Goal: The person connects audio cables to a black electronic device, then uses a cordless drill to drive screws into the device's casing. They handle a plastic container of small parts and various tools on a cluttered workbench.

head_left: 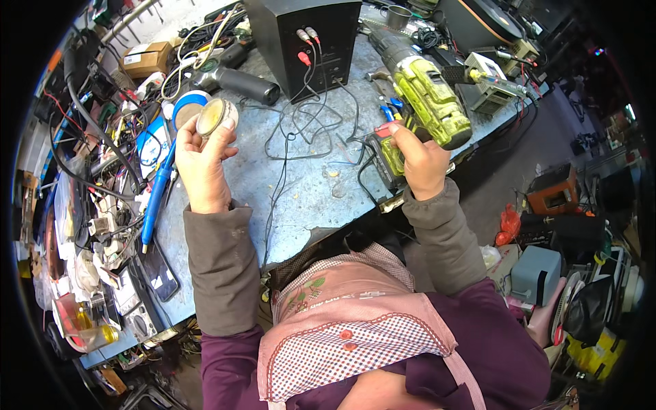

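My left hand (208,164) is raised over the left part of the bench, its fingers and thumb closed around a small round tin (214,116) with a yellowish face. Just behind the tin lies a roll with a blue rim (186,104). A blue soldering iron (158,195) lies to the left of my left wrist. My right hand (422,164) is closed, thumb on top, in front of a yellow-green cordless drill (432,102) and beside its battery (384,156). Whatever my right fingers may hold is hidden from view.
A black speaker box (301,48) with plugged-in cables stands at the back. Its thin black cord (280,157) winds across the blue bench (307,198). Clutter and a phone (160,273) cover the left side. A black cylinder (249,85) lies nearby.
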Available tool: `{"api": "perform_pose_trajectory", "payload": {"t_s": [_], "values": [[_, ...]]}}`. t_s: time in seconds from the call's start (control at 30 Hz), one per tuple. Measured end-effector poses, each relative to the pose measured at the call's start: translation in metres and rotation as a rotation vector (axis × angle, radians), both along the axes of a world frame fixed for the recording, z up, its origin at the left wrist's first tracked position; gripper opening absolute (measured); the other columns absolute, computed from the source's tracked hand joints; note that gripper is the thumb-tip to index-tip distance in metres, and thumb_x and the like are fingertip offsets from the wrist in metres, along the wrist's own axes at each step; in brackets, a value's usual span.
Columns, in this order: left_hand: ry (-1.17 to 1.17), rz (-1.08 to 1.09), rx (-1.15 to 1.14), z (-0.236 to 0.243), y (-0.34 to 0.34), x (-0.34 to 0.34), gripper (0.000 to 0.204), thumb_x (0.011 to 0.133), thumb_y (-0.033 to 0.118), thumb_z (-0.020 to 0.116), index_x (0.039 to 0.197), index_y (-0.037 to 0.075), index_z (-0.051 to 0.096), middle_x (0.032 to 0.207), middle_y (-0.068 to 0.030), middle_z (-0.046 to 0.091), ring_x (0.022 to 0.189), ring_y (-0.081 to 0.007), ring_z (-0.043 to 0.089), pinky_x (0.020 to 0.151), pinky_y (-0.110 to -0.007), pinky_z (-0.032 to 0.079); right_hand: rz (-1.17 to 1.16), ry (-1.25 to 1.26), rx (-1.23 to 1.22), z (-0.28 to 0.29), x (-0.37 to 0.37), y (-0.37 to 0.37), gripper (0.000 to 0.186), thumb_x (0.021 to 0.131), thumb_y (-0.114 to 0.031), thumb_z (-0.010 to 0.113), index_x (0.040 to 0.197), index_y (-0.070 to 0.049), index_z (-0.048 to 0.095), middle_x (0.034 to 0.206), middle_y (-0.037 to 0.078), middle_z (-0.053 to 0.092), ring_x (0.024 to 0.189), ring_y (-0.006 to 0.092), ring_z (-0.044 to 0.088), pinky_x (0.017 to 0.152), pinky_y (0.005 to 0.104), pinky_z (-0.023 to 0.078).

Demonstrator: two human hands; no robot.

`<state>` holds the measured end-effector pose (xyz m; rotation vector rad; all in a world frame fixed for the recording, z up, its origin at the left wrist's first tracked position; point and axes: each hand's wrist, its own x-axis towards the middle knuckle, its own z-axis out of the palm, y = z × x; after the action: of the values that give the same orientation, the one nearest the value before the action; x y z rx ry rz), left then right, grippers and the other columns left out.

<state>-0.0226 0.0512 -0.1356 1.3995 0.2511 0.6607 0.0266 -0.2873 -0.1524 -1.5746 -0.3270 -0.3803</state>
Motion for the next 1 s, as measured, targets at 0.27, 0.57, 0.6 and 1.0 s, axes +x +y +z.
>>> {"api": "perform_pose_trajectory", "payload": {"t_s": [0.27,0.57,0.6,1.0], "values": [[0.032,0.006,0.009,-0.012,0.017,0.003,0.049,0.097,0.023,0.085,0.139,0.006,0.067,0.120,-0.0070,0.077,0.092,-0.0170,0.076,0.071,-0.027,0.059,0.314,0.161,0.143,0.013,-0.006,-0.019,0.045,0.084,0.004,0.073,0.128,0.003,0.068,0.112,0.005,0.072,0.102,0.0169,0.069,0.090,0.0335,0.056],[0.034,-0.077,-0.005,-0.014,0.015,0.010,0.057,0.096,0.024,0.087,0.143,0.004,0.061,0.123,-0.0076,0.075,0.092,-0.0175,0.074,0.071,-0.025,0.059,-0.411,-0.170,-0.535,-0.015,0.082,-0.063,0.066,0.091,-0.020,0.073,0.151,0.001,0.055,0.143,0.029,0.062,0.131,0.0441,0.063,0.115,0.0496,0.051],[0.035,-0.088,-0.002,-0.015,0.015,0.010,0.058,0.096,0.025,0.087,0.143,0.004,0.061,0.124,-0.0075,0.074,0.093,-0.0175,0.074,0.071,-0.025,0.058,-0.457,-0.139,-0.714,-0.013,0.095,-0.058,0.071,0.091,-0.028,0.076,0.153,0.000,0.054,0.147,0.031,0.058,0.133,0.0484,0.060,0.115,0.0520,0.050],[0.024,-0.132,0.027,-0.015,0.017,0.008,0.054,0.099,0.026,0.083,0.143,0.004,0.061,0.124,-0.0075,0.074,0.094,-0.0181,0.075,0.074,-0.028,0.058,-0.430,-0.281,-0.443,-0.048,0.125,-0.045,0.083,0.084,-0.031,0.091,0.151,-0.003,0.052,0.132,0.025,0.065,0.125,0.0466,0.063,0.108,0.0531,0.051]]}}
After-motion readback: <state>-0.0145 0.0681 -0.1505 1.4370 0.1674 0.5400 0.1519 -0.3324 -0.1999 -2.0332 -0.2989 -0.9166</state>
